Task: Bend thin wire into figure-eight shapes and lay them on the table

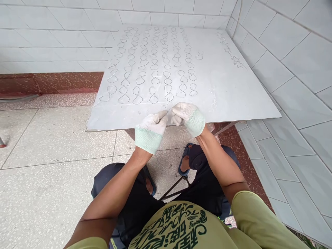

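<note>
The thin, dark, bent wire point(167, 111) is between our two hands, at the near edge of the flat, pale-grey board point(233, 98), and our left hand point(155, 125), gloved in white and pale green, pinches it with thumb and forefinger pressed together. Our right hand point(184, 114), gloved alike, faces it with fingers curled and nearly closed, but we cannot tell whether it also grips. Beyond lie rows of dark figure-eight wire shapes point(153, 94) and, far to the right, star-shaped wire pieces point(237, 61).
</note>
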A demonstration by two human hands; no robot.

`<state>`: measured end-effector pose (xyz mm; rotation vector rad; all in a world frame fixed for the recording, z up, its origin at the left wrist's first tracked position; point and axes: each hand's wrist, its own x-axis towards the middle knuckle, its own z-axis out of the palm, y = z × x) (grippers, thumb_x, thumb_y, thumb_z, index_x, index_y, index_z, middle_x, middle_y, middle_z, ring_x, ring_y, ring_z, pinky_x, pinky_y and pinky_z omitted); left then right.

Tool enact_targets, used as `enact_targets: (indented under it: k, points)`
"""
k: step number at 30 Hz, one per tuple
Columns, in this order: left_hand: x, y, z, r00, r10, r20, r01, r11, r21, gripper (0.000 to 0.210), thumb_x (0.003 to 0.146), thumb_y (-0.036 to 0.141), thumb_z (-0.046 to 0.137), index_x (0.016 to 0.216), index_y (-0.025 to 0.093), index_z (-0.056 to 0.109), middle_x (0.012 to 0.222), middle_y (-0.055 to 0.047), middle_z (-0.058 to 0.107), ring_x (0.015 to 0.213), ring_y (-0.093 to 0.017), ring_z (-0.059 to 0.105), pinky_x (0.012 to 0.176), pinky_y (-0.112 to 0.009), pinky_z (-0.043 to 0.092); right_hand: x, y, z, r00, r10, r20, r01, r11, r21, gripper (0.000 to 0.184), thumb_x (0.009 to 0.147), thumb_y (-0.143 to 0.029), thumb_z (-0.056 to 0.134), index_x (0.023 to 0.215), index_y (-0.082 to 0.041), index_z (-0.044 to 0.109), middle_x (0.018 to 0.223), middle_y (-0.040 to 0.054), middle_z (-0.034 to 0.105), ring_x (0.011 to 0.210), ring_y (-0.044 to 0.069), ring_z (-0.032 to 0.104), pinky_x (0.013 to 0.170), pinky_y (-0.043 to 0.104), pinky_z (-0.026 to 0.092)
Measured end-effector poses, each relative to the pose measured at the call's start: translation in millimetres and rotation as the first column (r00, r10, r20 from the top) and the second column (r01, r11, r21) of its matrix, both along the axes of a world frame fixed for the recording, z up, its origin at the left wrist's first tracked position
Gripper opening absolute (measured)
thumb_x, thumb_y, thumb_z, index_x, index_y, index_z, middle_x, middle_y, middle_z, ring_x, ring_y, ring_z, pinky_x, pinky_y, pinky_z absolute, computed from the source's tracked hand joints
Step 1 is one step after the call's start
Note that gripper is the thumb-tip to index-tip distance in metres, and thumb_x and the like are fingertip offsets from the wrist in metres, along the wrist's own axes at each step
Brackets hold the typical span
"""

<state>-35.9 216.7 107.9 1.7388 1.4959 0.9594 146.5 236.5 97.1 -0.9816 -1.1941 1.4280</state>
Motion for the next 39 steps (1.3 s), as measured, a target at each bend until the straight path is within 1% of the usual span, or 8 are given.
enact_targets:
  k: [4,8,12,17,21,27,33,39]
  points:
    - [1.1,0.6,5.3,0.991,-0.012,0.131,0.027,0.993,-0.119,0.034,0.102,0.038,0.066,0.118,0.023,0.092,0.102,-0.006,0.088,0.094,-0.025,0.077,0.083,-0.034,0.058,3.2,2.9,0.2,0.999,0.023,0.044,-0.022,1.000,-0.015,0.046,0.095,-0.053,0.083,0.068,-0.025,0.058,0.059,-0.0021,0.062,0.067,0.015,0.064,0.080,0.030,0.060]
    - [0.7,-0.1,10.1,0.990,-0.004,0.144,0.031,0.982,-0.184,0.031,0.101,0.039,0.064,0.095,0.023,0.089,0.069,-0.001,0.071,0.059,-0.018,0.054,0.058,-0.032,0.040,-1.8,-1.7,13.3,0.995,-0.012,0.096,0.020,0.996,-0.086,0.029,0.097,-0.041,0.079,0.077,-0.023,0.068,0.066,-0.0001,0.070,0.071,0.015,0.069,0.079,0.028,0.063]
    - [-0.9,0.4,10.1,0.996,-0.040,0.082,0.048,0.995,-0.089,0.033,0.103,0.035,0.059,0.087,0.023,0.086,0.073,-0.001,0.071,0.069,-0.019,0.060,0.066,-0.032,0.043,-8.7,-7.0,23.9,0.978,-0.103,0.179,0.117,0.991,-0.070,0.027,0.097,-0.024,0.072,0.071,-0.022,0.067,0.072,0.0009,0.073,0.071,0.013,0.067,0.075,0.025,0.062]
    - [0.2,1.9,8.7,0.997,-0.059,-0.041,0.058,0.998,-0.037,0.034,0.103,0.034,0.058,0.089,0.023,0.087,0.077,-0.003,0.075,0.078,-0.021,0.065,0.072,-0.032,0.044,-10.9,-7.8,26.6,0.971,-0.092,0.223,0.110,0.991,-0.073,0.026,0.097,-0.017,0.070,0.072,-0.022,0.070,0.065,-0.0008,0.070,0.064,0.012,0.064,0.066,0.023,0.058]
    - [0.5,3.1,8.7,0.996,-0.047,0.077,0.055,0.993,-0.103,0.032,0.099,0.037,0.060,0.090,0.022,0.087,0.069,-0.001,0.068,0.067,-0.018,0.056,0.062,-0.030,0.041,-8.5,-6.6,24.0,0.971,-0.074,0.225,0.090,0.994,-0.061,0.025,0.097,-0.018,0.071,0.073,-0.022,0.071,0.063,-0.0016,0.070,0.063,0.012,0.064,0.065,0.024,0.058]
    - [-2.9,-0.5,16.6,0.961,0.117,0.249,-0.052,0.965,-0.256,0.022,0.087,0.040,0.074,0.086,0.020,0.083,0.060,0.000,0.059,0.055,-0.016,0.048,0.051,-0.028,0.038,2.8,-2.8,24.7,0.984,0.045,0.172,-0.030,0.996,-0.088,0.021,0.101,-0.030,0.076,0.082,-0.022,0.075,0.073,-0.0002,0.076,0.071,0.014,0.070,0.077,0.028,0.063]
    - [-3.5,-2.4,19.0,0.964,0.095,0.248,-0.027,0.964,-0.264,0.024,0.088,0.037,0.071,0.070,0.022,0.073,0.055,0.001,0.052,0.048,-0.013,0.041,0.047,-0.029,0.036,7.7,4.2,28.6,0.939,-0.093,0.331,0.055,0.991,0.122,0.012,0.103,-0.033,0.078,0.098,-0.023,0.082,0.101,0.0018,0.084,0.103,0.020,0.077,0.100,0.033,0.060]
    - [-2.3,3.0,19.4,0.960,0.037,0.279,0.057,0.944,-0.324,0.021,0.080,0.037,0.074,0.065,0.023,0.071,0.053,0.001,0.050,0.049,-0.012,0.040,0.047,-0.027,0.034,-2.5,1.3,26.4,0.948,-0.037,0.316,-0.003,0.992,0.127,0.030,0.104,-0.025,0.071,0.074,-0.023,0.072,0.082,-0.0003,0.076,0.086,0.018,0.069,0.084,0.032,0.058]
